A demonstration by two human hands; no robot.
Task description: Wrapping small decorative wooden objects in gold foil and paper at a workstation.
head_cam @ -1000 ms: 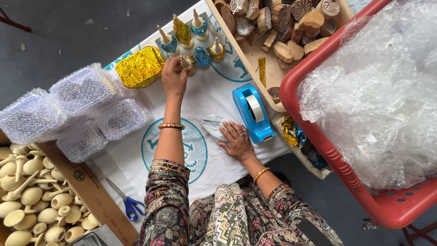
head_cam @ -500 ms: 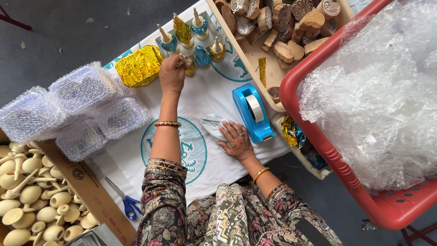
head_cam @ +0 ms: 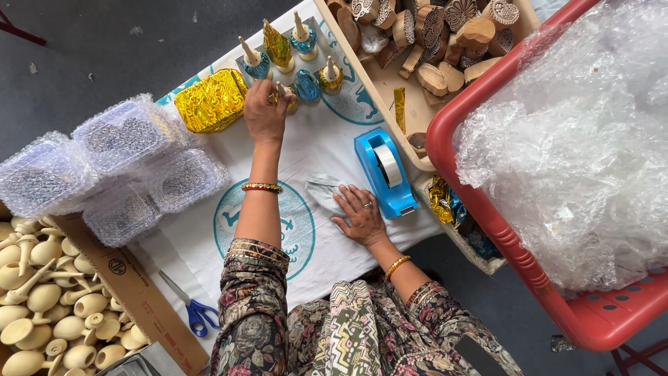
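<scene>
My left hand [head_cam: 264, 113] reaches across the white printed cloth [head_cam: 209, 230], fingers closed on a small gold foil-wrapped piece [head_cam: 287, 97]. Just beyond it stand several cone-topped pieces wrapped in gold and blue foil [head_cam: 278, 45]. A flat gold foil packet [head_cam: 210, 101] lies beside that hand on the left. My right hand [head_cam: 362, 217] lies flat, fingers spread, pressing a crumpled silvery sheet [head_cam: 321, 189] onto the cloth. A blue tape dispenser [head_cam: 384, 170] sits right beside it.
Bubble-wrapped clear boxes [head_cam: 104, 167] are stacked at the left. A cardboard box of plain wooden pieces [head_cam: 42, 313] and blue-handled scissors [head_cam: 191, 310] lie near the lower left. A tray of carved wooden blocks [head_cam: 445, 42] and a red crate of bubble wrap [head_cam: 570, 139] fill the right.
My left hand has edged slightly farther out toward the foil-wrapped pieces. The right hand has stayed flat on the silvery sheet.
</scene>
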